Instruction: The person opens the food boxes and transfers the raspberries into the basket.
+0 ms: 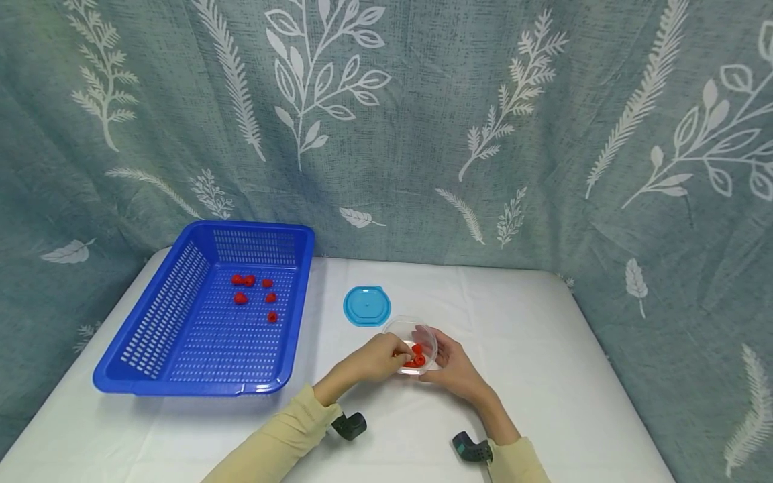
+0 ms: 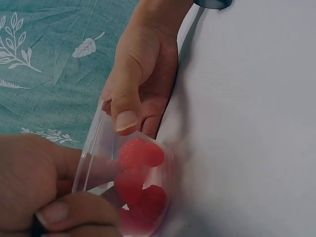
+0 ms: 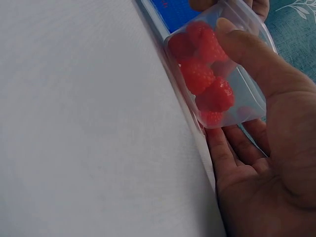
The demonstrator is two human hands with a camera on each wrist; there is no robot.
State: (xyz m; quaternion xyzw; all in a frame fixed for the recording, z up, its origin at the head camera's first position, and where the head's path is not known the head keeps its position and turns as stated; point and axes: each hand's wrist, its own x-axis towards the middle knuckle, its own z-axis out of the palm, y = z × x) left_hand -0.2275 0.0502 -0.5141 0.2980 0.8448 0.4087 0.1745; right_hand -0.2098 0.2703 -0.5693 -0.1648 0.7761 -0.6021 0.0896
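A clear plastic container [image 1: 403, 326] stands tilted on the table, with several red raspberries [image 3: 197, 74] in its lower part. My right hand [image 1: 454, 367] holds it from the right side, thumb on the near side and fingers spread behind and below. From the left, my left hand [image 1: 376, 357] reaches over the rim with bent fingers, close above the raspberries. In the left wrist view, the thumb and curled fingers of the left hand [image 2: 74, 207] are at the container's mouth. Its fingertips are partly hidden, so whether they pinch a raspberry does not show.
Left of the hands stands a blue perforated basket [image 1: 300, 288] with several raspberries [image 1: 241, 298] spread on its bottom. A light-blue lid [image 1: 367, 306] lies flat behind the container. White cloth [image 1: 519, 322] covers the table, and a green leaf-patterned curtain [image 1: 423, 134] hangs behind it.
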